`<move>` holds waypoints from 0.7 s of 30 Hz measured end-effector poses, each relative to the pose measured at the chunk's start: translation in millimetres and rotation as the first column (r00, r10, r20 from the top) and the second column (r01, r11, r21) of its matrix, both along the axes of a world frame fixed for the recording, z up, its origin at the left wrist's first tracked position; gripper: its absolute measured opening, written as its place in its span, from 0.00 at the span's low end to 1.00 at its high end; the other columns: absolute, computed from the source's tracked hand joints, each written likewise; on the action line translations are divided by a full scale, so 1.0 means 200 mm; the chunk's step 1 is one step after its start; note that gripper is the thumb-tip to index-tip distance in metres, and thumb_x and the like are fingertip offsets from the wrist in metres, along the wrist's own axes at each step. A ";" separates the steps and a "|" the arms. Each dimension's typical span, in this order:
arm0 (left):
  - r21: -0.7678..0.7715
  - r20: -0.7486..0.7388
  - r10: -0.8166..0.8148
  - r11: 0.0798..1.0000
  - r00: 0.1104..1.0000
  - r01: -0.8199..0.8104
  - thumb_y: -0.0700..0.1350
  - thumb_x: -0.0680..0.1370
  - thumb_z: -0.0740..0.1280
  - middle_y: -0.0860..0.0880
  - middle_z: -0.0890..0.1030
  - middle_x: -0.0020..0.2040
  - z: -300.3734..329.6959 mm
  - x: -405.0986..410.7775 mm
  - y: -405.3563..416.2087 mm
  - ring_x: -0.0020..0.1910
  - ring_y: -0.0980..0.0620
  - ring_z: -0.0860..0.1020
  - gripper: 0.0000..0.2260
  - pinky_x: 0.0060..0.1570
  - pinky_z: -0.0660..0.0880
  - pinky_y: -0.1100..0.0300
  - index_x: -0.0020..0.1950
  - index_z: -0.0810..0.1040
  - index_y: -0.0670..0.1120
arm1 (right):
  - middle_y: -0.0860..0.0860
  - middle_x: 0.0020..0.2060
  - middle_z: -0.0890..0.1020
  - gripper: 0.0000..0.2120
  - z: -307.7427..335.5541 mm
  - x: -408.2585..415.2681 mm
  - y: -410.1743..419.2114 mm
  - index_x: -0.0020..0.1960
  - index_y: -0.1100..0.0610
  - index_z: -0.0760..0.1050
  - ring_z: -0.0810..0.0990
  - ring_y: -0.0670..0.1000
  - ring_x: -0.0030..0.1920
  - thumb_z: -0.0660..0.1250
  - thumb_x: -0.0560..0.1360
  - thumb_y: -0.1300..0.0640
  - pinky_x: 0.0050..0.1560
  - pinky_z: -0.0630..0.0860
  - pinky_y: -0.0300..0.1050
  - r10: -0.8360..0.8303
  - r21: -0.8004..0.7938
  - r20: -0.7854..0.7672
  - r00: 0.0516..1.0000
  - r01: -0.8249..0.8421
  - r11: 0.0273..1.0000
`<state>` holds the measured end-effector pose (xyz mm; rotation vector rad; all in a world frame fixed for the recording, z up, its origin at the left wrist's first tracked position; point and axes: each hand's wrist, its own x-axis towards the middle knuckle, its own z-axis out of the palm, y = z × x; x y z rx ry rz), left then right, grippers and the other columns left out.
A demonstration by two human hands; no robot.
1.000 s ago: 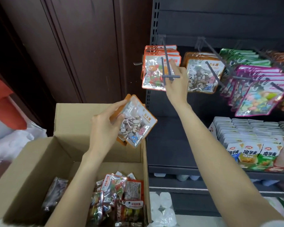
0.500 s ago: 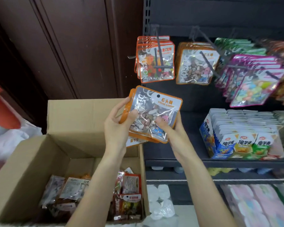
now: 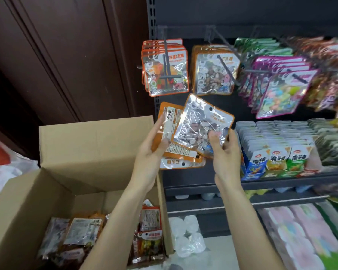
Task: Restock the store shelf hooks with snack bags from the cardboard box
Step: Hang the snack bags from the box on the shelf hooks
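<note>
My right hand (image 3: 225, 152) grips an orange-edged stone candy bag (image 3: 200, 121), clear front up and tilted, by its lower corner. My left hand (image 3: 148, 151) holds a small stack of the same bags (image 3: 172, 131), backs showing, one sticking out below. Both hands are in front of the dark shelf, under the hooks. Straight above, a hook (image 3: 225, 64) carries matching stone candy bags (image 3: 215, 75). To its left another hook (image 3: 167, 63) holds orange gummy bags (image 3: 165, 73). The open cardboard box (image 3: 94, 145) at lower left holds several more snack bags (image 3: 82, 232).
Pink and green bags (image 3: 281, 84) hang on hooks to the right. A shelf (image 3: 271, 180) below them carries rows of small packets (image 3: 277, 147). Pastel packs (image 3: 300, 230) lie on the lowest shelf. A dark wooden panel (image 3: 66, 55) stands left of the rack. Clear plastic cups (image 3: 187, 238) sit beside the box.
My right hand came down from the left hook and took one stone candy bag off the stack. It has now pulled that bag apart from the rest in my left hand.
</note>
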<state>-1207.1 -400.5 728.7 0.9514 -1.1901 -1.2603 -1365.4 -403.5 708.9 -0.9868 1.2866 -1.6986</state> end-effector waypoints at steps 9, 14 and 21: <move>-0.321 0.353 0.121 0.947 0.928 -0.001 0.36 0.82 0.58 0.55 0.71 0.71 0.02 -0.09 -0.05 0.70 0.57 0.69 0.22 0.65 0.71 0.56 0.72 0.66 0.57 | 0.36 0.70 0.67 0.28 0.16 -0.25 0.04 0.72 0.44 0.59 0.70 0.45 0.69 0.65 0.79 0.63 0.65 0.72 0.43 -0.118 -0.308 -0.308 0.944 0.019 0.951; -0.379 0.471 0.175 0.925 0.864 0.019 0.36 0.81 0.59 0.57 0.75 0.66 0.05 -0.14 -0.06 0.56 0.58 0.77 0.24 0.40 0.71 0.70 0.71 0.66 0.59 | 0.34 0.65 0.71 0.22 0.22 -0.29 -0.07 0.71 0.49 0.69 0.66 0.32 0.68 0.62 0.79 0.63 0.70 0.67 0.40 -0.184 -0.277 -0.379 0.907 0.078 0.958; -0.483 0.558 0.275 0.875 0.783 0.038 0.32 0.79 0.59 0.52 0.79 0.59 0.08 -0.19 -0.07 0.44 0.63 0.73 0.24 0.36 0.65 0.79 0.71 0.70 0.52 | 0.33 0.52 0.75 0.22 0.22 -0.31 -0.11 0.69 0.45 0.73 0.77 0.52 0.50 0.63 0.77 0.60 0.50 0.75 0.46 -0.226 -0.214 -0.427 0.876 0.145 0.966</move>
